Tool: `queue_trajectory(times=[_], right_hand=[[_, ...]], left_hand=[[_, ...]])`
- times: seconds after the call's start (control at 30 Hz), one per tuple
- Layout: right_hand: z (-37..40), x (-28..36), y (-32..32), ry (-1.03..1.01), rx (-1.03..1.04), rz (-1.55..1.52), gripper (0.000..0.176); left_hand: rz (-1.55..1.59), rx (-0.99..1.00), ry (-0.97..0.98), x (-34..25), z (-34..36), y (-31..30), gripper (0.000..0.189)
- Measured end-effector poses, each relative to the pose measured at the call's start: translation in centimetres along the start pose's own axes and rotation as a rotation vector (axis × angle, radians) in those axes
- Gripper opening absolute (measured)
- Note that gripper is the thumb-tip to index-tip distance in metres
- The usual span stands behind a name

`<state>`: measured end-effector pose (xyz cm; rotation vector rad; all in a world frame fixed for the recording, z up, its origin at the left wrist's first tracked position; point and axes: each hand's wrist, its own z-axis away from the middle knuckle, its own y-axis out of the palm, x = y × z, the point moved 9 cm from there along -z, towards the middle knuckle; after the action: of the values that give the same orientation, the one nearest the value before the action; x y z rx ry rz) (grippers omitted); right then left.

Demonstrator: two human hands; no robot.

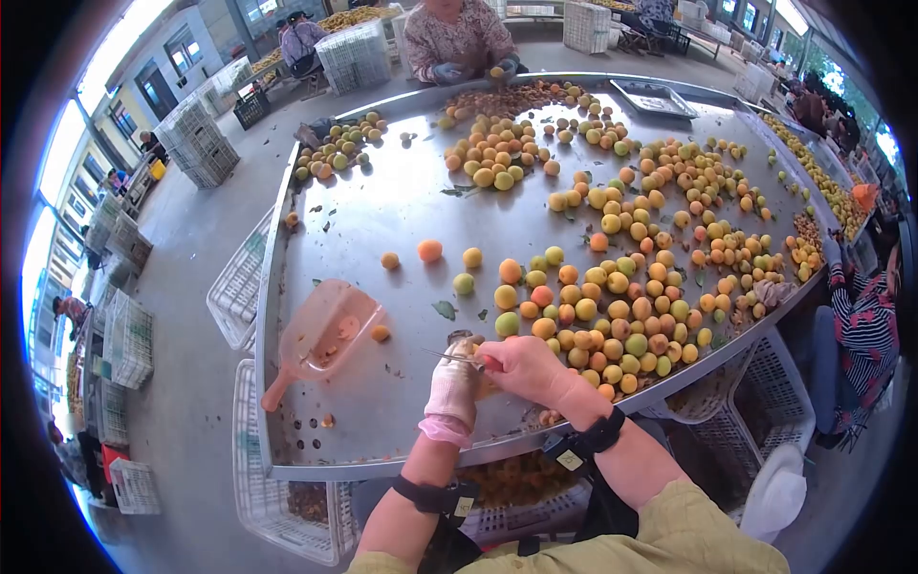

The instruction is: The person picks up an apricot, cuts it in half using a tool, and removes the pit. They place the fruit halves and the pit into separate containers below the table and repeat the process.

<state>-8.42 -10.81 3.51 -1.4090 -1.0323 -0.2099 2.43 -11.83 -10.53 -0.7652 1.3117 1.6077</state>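
Observation:
Over the near part of the metal table, my left hand wears a pale glove with a pink cuff; its fingers are closed, and what they hold is too small to make out. My bare right hand is closed around the red handle of a thin metal tool, whose tip reaches across my left hand. Yellow, orange and green fruits lie in a large pile to the right of my hands. To the left rests a pink plastic scoop with small pieces inside.
A person in gloves works at the far edge, near a metal tray. Another person sits at the right. White crates stand left of the table; more crates are below its right edge.

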Motion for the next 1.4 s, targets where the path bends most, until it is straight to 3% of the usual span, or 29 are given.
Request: queue_trajectory(times=[0.17, 0.27, 0.4, 0.5, 0.6, 0.73, 0.8, 0.83, 0.87, 0.93, 0.97, 1.07, 1.27, 1.4], right_hand=[[0.1, 0.1, 0.0, -0.024, -0.121, -0.076, 0.012], [0.2, -0.2, -0.1, 0.012, -0.187, -0.07, 0.018], [0.3, -0.1, -0.4, 0.001, -0.266, -0.052, 0.018], [0.7, -3.6, -0.9, 0.287, -0.427, -0.572, 0.018], [1.1, -4.9, 0.0, 0.496, -0.347, -1.025, 0.025], [1.1, -4.1, 3.1, 0.582, -0.129, -0.942, 0.024], [1.1, -4.1, 3.8, 0.507, -0.02, -0.615, 0.023], [0.6, -4.0, 2.7, 0.378, -0.132, -0.445, 0.02], [0.7, -4.4, 2.8, 0.381, -0.13, -0.444, 0.02], [0.7, -3.9, 1.1, 0.361, -0.322, -0.625, 0.019], [0.6, -3.7, 1.2, 0.355, -0.325, -0.768, 0.017], [0.8, -3.3, 0.6, 0.401, -0.281, -0.803, 0.018], [0.3, -3.9, 0.2, 0.283, -0.316, -0.588, 0.02], [0.3, -3.6, -1.2, 0.337, -0.29, -0.636, 0.022]], left_hand=[[-0.025, -0.02, -0.054, -2.4, 1.5, 1.7, 0.025], [-0.042, 0.014, 0.073, -2.5, 0.9, 1.2, 0.024], [0.17, -0.107, -0.083, -4.1, 3.0, 3.0, 0.027], [0.477, -0.163, -0.13, -4.4, 3.0, 2.2, 0.03], [0.83, -0.171, -0.096, -5.3, 2.0, 0.3, 0.035], [0.998, -0.121, -0.059, -7.3, 1.3, 0.2, 0.036], [0.96, -0.183, -0.039, -7.6, 1.5, 0.1, 0.037], [0.947, -0.218, -0.044, -7.7, 1.8, 0.2, 0.036], [0.948, -0.22, -0.047, -7.4, 1.7, 0.0, 0.036], [0.944, -0.126, -0.026, -7.4, 1.3, 0.3, 0.033], [0.944, -0.125, -0.034, -7.1, 1.3, 0.3, 0.033], [0.94, -0.09, -0.05, -7.0, 1.5, 1.2, 0.033], [0.875, -0.128, -0.108, -6.7, 1.9, 1.6, 0.037], [0.746, -0.225, -0.086, -7.2, 2.2, 1.0, 0.042]])
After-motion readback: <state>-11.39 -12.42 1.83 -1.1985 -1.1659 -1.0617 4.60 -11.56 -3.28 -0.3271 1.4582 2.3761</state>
